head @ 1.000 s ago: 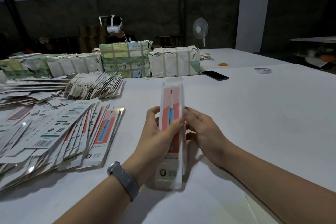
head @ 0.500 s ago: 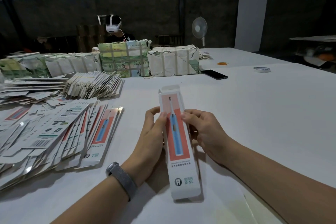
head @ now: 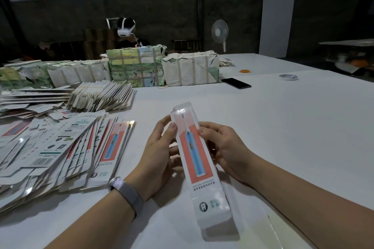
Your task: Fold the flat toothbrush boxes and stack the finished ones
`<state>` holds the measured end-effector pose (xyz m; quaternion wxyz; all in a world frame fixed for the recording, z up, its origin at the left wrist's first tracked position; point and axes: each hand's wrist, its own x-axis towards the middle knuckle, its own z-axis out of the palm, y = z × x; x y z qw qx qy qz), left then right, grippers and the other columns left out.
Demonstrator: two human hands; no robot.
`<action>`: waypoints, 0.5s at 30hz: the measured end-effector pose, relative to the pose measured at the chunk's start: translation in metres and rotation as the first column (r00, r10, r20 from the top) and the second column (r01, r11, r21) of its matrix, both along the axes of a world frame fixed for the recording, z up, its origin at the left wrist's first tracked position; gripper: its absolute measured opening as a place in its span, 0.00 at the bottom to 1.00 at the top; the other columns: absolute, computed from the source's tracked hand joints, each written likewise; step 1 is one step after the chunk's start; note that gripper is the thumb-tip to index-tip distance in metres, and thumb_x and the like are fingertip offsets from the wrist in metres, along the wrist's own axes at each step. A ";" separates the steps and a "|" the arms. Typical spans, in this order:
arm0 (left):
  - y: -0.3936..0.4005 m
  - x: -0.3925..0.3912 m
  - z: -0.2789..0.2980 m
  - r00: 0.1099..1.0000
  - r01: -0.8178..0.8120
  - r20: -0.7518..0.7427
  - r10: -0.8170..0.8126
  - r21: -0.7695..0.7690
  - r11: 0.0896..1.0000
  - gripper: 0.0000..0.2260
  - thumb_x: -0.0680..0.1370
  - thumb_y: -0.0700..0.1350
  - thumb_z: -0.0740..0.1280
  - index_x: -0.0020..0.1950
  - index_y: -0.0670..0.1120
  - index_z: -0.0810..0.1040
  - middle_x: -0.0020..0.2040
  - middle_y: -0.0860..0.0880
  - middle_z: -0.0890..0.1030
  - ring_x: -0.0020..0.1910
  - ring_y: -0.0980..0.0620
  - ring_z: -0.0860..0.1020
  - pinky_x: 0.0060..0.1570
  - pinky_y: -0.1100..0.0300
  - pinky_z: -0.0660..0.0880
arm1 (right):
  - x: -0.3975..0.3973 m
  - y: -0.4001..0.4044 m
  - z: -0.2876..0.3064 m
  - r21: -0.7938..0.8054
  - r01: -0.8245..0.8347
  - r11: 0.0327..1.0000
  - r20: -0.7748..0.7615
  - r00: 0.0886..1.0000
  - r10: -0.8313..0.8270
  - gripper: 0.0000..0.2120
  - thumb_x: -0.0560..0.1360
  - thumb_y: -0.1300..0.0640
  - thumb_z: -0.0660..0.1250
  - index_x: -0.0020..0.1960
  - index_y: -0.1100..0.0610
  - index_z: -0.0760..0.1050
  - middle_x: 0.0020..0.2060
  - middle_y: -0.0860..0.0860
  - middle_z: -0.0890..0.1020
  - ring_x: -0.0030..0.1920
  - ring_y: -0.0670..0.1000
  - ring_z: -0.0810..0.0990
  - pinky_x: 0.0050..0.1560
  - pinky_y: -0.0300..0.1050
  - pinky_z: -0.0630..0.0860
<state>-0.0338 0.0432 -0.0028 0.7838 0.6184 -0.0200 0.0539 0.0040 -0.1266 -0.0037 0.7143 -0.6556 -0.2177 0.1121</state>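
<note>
A long white toothbrush box with a red panel and a blue toothbrush picture is opened into a tube and held above the table, its far flap up and its near end towards me. My left hand grips its left side, thumb on the front edge. My right hand grips its right side, fingertips on the red panel. A fanned pile of flat boxes lies on the table to the left.
The white table stretches right. At the back stand wrapped bundles, a leaning row of flat cards, a black phone, a tape roll and a fan. A person with a headset sits behind.
The box turned from its narrow side to its front face and tilted, its near end swinging right and towards me. Both hands kept hold of its sides.
</note>
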 end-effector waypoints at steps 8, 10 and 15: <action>0.004 0.000 -0.002 0.999 0.022 -0.039 -0.022 0.001 1.000 0.08 0.84 0.52 0.62 0.59 0.55 0.78 0.42 0.42 0.83 0.42 0.41 0.85 0.38 0.49 0.84 | 0.000 0.001 0.004 0.051 -0.025 0.998 -0.018 0.999 0.026 0.15 0.76 0.46 0.67 0.63 0.41 0.74 0.46 0.55 0.86 0.46 0.55 0.86 0.51 0.55 0.83; 0.004 0.000 -0.003 0.999 0.030 -0.039 -0.029 0.008 1.000 0.09 0.84 0.52 0.61 0.60 0.53 0.77 0.43 0.42 0.83 0.42 0.42 0.85 0.38 0.51 0.84 | 0.000 0.001 0.004 0.053 -0.021 0.998 -0.024 0.999 0.022 0.16 0.74 0.45 0.67 0.61 0.41 0.74 0.45 0.53 0.86 0.45 0.54 0.85 0.54 0.58 0.81; 0.003 0.001 -0.004 0.997 0.074 -0.028 -0.072 0.058 0.996 0.10 0.83 0.53 0.61 0.62 0.52 0.76 0.42 0.43 0.83 0.41 0.43 0.85 0.36 0.53 0.83 | 0.003 0.004 0.001 0.047 0.022 0.999 -0.030 0.999 -0.020 0.11 0.81 0.48 0.64 0.63 0.41 0.74 0.49 0.55 0.85 0.48 0.56 0.86 0.55 0.55 0.82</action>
